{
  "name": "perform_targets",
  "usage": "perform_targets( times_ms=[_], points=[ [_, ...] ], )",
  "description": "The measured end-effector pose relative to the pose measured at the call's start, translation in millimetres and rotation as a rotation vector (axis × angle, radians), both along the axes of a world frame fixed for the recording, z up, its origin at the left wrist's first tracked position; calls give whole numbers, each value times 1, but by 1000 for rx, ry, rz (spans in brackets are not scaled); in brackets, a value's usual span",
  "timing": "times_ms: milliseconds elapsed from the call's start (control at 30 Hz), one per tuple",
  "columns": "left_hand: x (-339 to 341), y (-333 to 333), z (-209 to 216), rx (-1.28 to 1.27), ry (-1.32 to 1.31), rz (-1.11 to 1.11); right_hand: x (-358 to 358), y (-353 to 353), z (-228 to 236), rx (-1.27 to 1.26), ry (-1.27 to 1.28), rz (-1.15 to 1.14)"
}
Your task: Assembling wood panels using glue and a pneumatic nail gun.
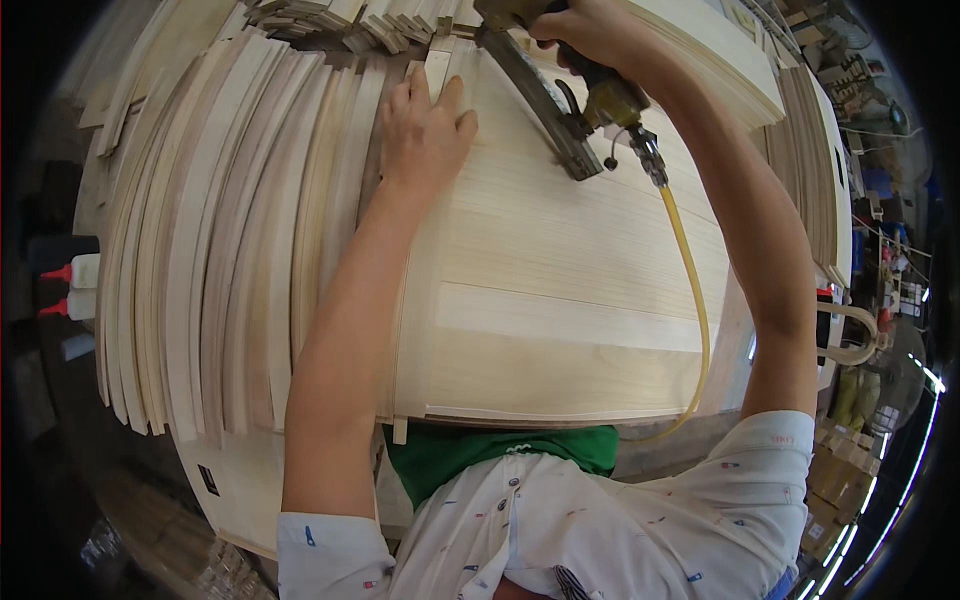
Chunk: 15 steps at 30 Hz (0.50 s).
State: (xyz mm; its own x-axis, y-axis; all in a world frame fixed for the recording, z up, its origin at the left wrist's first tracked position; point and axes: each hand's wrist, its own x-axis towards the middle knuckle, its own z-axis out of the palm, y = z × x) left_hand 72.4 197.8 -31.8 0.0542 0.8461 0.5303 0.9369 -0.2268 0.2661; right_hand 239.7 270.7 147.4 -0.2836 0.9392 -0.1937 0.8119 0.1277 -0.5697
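My right hand point(597, 38) is wrapped around the handle of a pneumatic nail gun point(612, 100) at the far side of a pale wooden panel point(570, 245). The gun's long dark magazine slants over the panel, and its nose reaches the far left corner. A yellow air hose point(694, 290) runs from the handle down to the near edge. My left hand point(425, 140) lies on the panel's left margin with its fingers spread. Its fingertips touch a narrow wooden strip point(436, 70) along that edge. Whether the nose touches the strip cannot be made out.
Long wooden strips point(235, 220) lie side by side on the left, with short pieces point(390, 22) piled at the far end. Stacked boards point(700, 55) stand at far right. Two white bottles with red nozzles point(82, 285) are at far left; green cloth point(500, 455) lies by the near edge.
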Motion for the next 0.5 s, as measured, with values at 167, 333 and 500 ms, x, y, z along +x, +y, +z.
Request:
perform_targets(
  times_ms=[167,333,500],
  points=[
    [-14,-11,-10,-34,-37,-23,4,-78,27,34,-70,-111],
    [-26,-14,-7,-225,68,18,65,-155,9,43,72,8],
    [-36,-70,-11,-162,-55,-105,83,-245,1,-129,155,-61]
  ],
)
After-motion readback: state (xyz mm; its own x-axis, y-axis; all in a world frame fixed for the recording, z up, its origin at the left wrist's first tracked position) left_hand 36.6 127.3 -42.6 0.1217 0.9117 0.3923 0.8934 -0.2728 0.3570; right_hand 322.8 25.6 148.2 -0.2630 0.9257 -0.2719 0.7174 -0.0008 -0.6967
